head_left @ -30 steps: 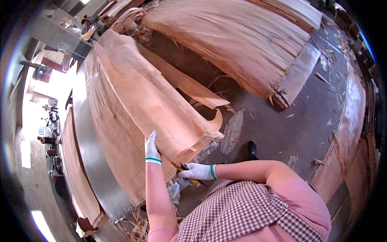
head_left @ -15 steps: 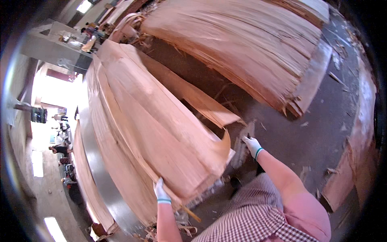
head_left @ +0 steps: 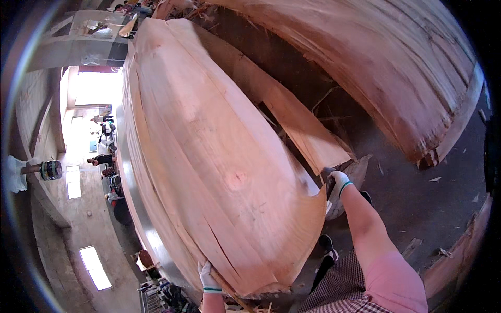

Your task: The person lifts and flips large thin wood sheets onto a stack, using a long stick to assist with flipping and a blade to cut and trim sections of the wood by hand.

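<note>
A large pale wood veneer sheet (head_left: 224,151) lies over a stack, its right near corner curling up. My left hand (head_left: 207,275), in a white glove with a teal cuff, is closed on the sheet's near left edge, where a narrow strip lies folded. Long splits run through the sheet close to this hand. My right hand (head_left: 340,181), gloved alike, is closed around a small dark tool (head_left: 329,189) beside the curled corner; its exact kind is hard to make out. A narrower veneer piece (head_left: 308,125) ends just beyond that hand.
Another tall veneer stack (head_left: 376,68) stands at the far right. Scraps and splinters (head_left: 436,179) litter the dark floor. A shiny metal edge (head_left: 155,242) runs along the left of my stack. Further left are people (head_left: 102,160) and parked scooters (head_left: 110,182).
The view has shifted and the veneer fills more of it. My right hand has come up beside the curled corner and the narrow piece. My left hand stays at the near left edge.
</note>
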`<state>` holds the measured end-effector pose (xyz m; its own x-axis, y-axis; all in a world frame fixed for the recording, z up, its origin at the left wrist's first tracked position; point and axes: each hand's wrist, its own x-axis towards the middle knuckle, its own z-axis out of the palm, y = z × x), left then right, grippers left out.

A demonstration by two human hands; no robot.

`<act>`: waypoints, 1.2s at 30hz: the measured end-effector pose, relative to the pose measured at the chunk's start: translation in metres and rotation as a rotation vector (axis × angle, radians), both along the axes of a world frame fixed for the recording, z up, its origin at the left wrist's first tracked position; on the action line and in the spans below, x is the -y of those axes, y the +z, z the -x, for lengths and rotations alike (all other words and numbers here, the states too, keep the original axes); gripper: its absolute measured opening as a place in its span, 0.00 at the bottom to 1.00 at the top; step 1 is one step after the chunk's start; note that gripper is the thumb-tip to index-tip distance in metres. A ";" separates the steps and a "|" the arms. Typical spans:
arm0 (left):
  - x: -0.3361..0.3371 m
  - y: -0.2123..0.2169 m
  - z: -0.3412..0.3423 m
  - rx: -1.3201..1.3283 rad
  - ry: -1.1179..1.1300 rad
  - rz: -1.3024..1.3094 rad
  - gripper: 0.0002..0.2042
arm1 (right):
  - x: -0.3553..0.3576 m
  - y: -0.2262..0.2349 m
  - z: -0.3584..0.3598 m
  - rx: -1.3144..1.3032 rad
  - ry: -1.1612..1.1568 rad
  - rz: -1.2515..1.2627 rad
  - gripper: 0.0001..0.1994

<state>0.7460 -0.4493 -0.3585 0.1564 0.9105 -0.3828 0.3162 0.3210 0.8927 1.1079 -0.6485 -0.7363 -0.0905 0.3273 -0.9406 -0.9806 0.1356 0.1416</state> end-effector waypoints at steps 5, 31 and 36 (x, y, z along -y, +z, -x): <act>-0.010 -0.008 0.000 -0.020 -0.001 0.008 0.19 | -0.015 -0.056 -0.005 0.160 -0.256 -0.212 0.20; -0.016 -0.013 0.024 0.182 -0.057 0.037 0.17 | 0.074 0.454 -0.034 1.156 -0.297 -0.692 0.24; -0.017 -0.004 0.018 0.242 -0.072 0.094 0.16 | 0.083 0.497 -0.011 1.301 -0.220 -0.681 0.22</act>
